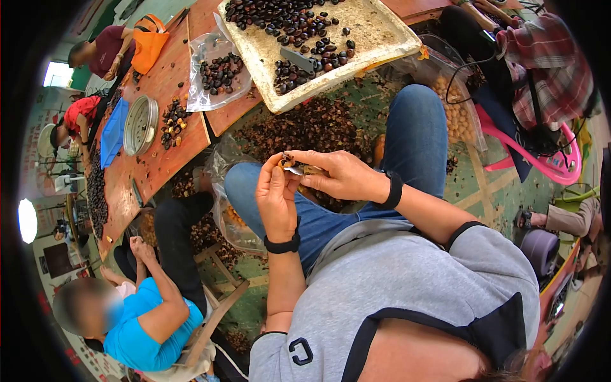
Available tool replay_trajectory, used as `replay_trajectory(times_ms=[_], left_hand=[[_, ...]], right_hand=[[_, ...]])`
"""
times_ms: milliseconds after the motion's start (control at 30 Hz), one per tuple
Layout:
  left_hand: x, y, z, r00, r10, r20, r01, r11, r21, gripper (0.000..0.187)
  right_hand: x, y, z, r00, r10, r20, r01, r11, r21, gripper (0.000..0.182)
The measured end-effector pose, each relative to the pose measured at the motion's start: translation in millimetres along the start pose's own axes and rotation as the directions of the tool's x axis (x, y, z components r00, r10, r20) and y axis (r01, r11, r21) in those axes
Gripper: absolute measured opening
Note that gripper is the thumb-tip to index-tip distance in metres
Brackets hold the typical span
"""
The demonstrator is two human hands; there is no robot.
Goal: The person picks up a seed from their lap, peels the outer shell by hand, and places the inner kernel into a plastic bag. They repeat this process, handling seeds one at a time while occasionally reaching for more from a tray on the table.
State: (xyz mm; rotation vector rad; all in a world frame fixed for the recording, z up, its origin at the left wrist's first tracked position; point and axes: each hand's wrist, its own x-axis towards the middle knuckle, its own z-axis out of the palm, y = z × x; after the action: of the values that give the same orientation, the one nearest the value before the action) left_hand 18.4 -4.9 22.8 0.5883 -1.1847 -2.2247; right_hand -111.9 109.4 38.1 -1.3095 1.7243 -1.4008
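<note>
Between my two hands, above my lap, is a small nut (287,160) with dark shell and a yellowish inside. My left hand (277,197) pinches it between thumb and fingers. My right hand (347,175) is closed round a small knife, whose short metal blade (294,170) touches the nut; most of its handle is hidden by the fingers. Both wrists wear black bands. Beyond my hands a white foam tray (382,38) holds many dark nuts (280,19) and a grey-handled tool (296,60).
Shell scraps (305,130) cover the floor between my knees. A plastic bag of dark nuts (221,74), a metal sieve (140,125) and a blue basket (114,132) rest on the wooden table (153,172). A person in blue (153,321) sits at left, another in plaid (550,70) at right.
</note>
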Motion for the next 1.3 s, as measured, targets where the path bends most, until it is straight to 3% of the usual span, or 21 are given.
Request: replay_trajectory(times_ms=[100,300,433,500,533,600,633,667,733,767,800,867,900,1133,1200,1233,1300], left_hand=[[1,0,1,1.000,0.007,-0.020,-0.007,1.000,0.002,0.030],[2,0,2,0.999,0.009,-0.036,-0.007,0.999,0.045,0.028],[3,-2,2,0.998,-0.011,-0.068,0.013,1.000,0.024,0.028],[4,-2,2,0.997,-0.022,-0.078,0.023,1.000,0.018,0.028],[4,-1,3,0.998,-0.010,-0.066,0.010,1.000,0.011,0.028],[4,-1,3,0.999,0.001,-0.055,-0.001,1.000,0.004,0.028],[4,-1,3,0.998,0.007,-0.067,-0.006,1.000,0.014,0.028],[4,-1,3,0.997,0.011,-0.080,-0.009,1.000,0.025,0.029],[4,-2,3,0.997,0.011,-0.080,-0.009,1.000,0.020,0.029],[5,-2,2,0.997,0.016,-0.079,-0.015,1.000,0.015,0.029],[5,-2,1,0.997,0.010,-0.083,-0.009,1.000,0.014,0.029],[6,-2,0,0.999,-0.031,-0.045,0.029,0.998,-0.049,0.028],[6,-2,1,0.998,-0.036,-0.048,0.034,0.998,-0.049,0.028],[9,-7,-2,0.995,-0.074,-0.061,0.070,0.996,-0.059,0.028],[11,-7,-3,0.995,-0.083,-0.060,0.079,0.995,-0.055,0.029],[11,-8,-3,0.994,-0.090,-0.064,0.086,0.995,-0.059,0.028],[13,-9,-2,0.993,-0.099,-0.068,0.094,0.994,-0.064,0.028]], right_hand=[[1,11,6,0.990,-0.103,-0.096,0.106,0.994,0.025,0.043],[0,10,5,0.999,-0.016,-0.052,0.021,0.996,0.085,0.042],[0,21,16,0.989,-0.075,-0.129,0.091,0.988,0.124,0.041],[3,29,24,0.981,-0.021,-0.194,0.095,0.920,0.381,0.038],[2,30,22,0.981,-0.021,-0.194,0.095,0.919,0.382,0.038],[0,27,10,0.926,0.378,-0.009,-0.275,0.691,0.669,0.038],[-1,19,3,0.895,0.441,0.074,-0.338,0.560,0.756,0.040],[-1,18,1,0.893,0.443,0.074,-0.340,0.558,0.757,0.040],[-3,19,-2,0.889,0.426,0.167,-0.437,0.681,0.588,0.044],[-3,38,9,0.979,0.204,-0.019,-0.177,0.887,0.426,0.048],[-3,34,7,0.977,0.211,-0.017,-0.183,0.885,0.428,0.048],[-4,17,-3,0.993,0.092,-0.070,-0.092,0.996,0.007,0.049],[-5,15,-3,0.995,0.041,-0.092,-0.043,0.999,-0.019,0.048],[0,20,-1,0.990,0.130,0.052,-0.135,0.984,0.115,0.045],[0,30,5,0.999,0.037,-0.029,-0.027,0.960,0.279,0.043],[0,33,6,0.999,0.040,-0.029,-0.030,0.959,0.280,0.043],[1,34,6,0.997,0.071,-0.026,-0.051,0.881,0.471,0.041]])
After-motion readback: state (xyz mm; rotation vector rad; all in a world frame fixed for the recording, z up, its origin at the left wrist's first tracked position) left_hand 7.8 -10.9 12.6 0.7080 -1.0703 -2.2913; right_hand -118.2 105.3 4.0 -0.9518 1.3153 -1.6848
